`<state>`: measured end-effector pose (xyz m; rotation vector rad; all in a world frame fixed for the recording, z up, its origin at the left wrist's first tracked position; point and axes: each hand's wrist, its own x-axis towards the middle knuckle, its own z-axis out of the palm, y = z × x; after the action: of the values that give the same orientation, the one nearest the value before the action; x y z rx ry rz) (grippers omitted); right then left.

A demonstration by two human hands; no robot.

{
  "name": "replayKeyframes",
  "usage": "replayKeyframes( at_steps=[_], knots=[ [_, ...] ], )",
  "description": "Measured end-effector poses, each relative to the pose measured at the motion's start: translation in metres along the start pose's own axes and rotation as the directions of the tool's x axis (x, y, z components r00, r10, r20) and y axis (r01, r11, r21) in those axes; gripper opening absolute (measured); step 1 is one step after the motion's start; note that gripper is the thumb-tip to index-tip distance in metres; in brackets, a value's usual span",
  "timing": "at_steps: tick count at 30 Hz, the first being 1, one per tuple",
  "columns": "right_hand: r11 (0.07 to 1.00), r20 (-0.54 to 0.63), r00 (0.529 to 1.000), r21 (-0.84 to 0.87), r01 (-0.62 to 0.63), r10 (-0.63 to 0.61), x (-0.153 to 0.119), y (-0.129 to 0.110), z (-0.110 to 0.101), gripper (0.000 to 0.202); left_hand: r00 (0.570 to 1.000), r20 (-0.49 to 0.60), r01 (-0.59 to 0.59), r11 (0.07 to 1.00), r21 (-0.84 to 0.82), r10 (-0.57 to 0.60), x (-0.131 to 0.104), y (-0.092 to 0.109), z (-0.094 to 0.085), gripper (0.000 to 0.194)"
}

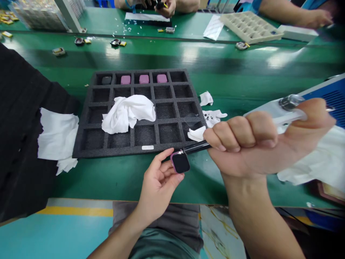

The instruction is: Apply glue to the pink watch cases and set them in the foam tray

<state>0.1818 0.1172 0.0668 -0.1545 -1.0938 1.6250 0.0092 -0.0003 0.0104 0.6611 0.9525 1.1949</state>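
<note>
My left hand (157, 183) pinches a small square watch body (180, 162) by its edges, in front of the tray. The watch body has a purple frame and a dark, glossy face turned up. My right hand (248, 144) is wrapped round a black pen-like tool (196, 146). The tool's bright metal tip meets the top edge of the watch body; its exact kind is unclear. Just beyond lies a black foam tray (145, 138) with square pockets. Its back row holds a dark watch body (106, 80) and three purple ones, among them this one (144, 79).
A crumpled white cloth (129, 113) lies on the tray. More white cloth scraps (58, 135) are at its left and right. Black foam (24, 136) stands at left, a blue-and-white device (320, 93) at right. Across the green bench (167, 57), other people's hands work near a beige tray (250, 27).
</note>
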Motion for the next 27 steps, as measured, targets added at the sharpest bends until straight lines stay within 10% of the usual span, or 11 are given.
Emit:
replayKeyframes(
  at_steps=[27],
  knots=[
    [0.997,-0.300,0.951,0.047,-0.061,0.072,-0.008,-0.003,0.027,0.074,1.000,-0.021,0.024,0.999,0.030,-0.024,0.000,0.002,0.002,0.057]
  ],
)
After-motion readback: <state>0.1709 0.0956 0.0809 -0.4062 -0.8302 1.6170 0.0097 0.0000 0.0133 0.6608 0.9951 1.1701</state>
